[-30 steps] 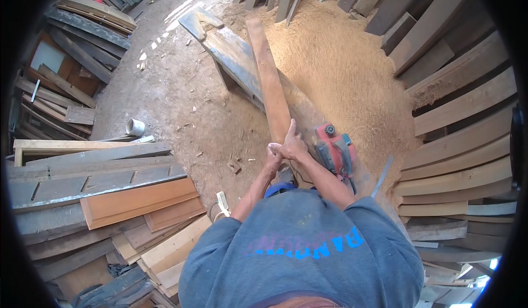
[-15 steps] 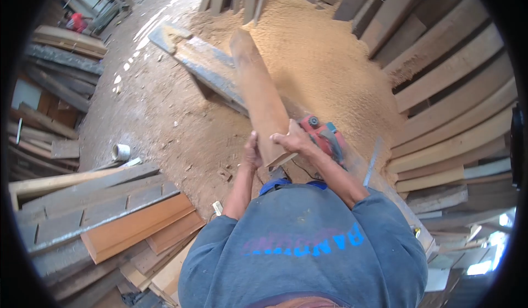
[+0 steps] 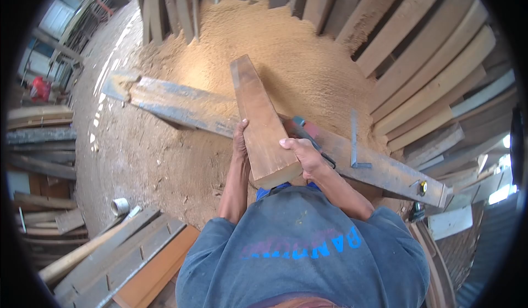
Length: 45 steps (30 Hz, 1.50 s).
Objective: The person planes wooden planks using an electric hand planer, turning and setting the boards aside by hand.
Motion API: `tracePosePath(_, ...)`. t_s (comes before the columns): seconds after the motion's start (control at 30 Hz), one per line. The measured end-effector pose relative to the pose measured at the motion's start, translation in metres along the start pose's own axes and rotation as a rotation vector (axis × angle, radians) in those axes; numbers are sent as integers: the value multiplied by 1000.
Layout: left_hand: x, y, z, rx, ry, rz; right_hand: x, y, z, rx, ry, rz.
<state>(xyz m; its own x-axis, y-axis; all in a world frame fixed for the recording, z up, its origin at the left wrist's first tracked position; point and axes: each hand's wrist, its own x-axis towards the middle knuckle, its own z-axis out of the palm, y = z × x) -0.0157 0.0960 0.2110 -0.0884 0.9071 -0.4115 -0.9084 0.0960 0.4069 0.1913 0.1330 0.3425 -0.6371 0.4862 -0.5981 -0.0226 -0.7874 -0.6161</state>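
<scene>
A thick wooden beam (image 3: 258, 118) is held up in front of my body, its near end close to my shirt and its far end pointing away. My left hand (image 3: 240, 138) grips its left edge. On the right edge, my right hand (image 3: 306, 155) is closed round it with the thumb on the upper face. Behind the beam runs a long, dusty plank bench (image 3: 181, 103). A red and dark power tool (image 3: 311, 132), which looks like an electric planer, lies on it, partly hidden by the beam and my right hand.
A metal try square (image 3: 355, 151) and a tape measure (image 3: 422, 187) lie on the bench's right part. Sawdust (image 3: 308, 60) covers the ground beyond. Upright planks (image 3: 407, 38) line the far and right sides. Stacked boards (image 3: 132, 253) and a white cup-like container (image 3: 120, 206) are at lower left.
My view has turned, so the bench lies more level across it and the square and tape measure show more fully. The beam's near end has come closer to me, still in both hands.
</scene>
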Motion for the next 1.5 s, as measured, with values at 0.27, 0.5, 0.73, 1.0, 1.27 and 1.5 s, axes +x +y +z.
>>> tracePosePath(0.27,23,-16,133,321,-104,-110,-68,-40,-43,380,-96,-153)
tracePosePath(0.5,69,-92,191,413,-148,-421,-122,-76,-125,460,-81,-152)
tracePosePath(0.73,82,-169,265,414,-25,-389,-148,-116,-230,549,-83,-85)
tracePosePath(1.0,105,-203,274,879,-100,112,-109,-210,-312,448,-136,9)
tracePosePath(1.27,174,-152,293,1314,-382,364,-63,-218,-342,33,-268,-30)
tracePosePath(1.5,211,-130,306,1279,-483,376,-63,-239,-329,-1015,198,-800)
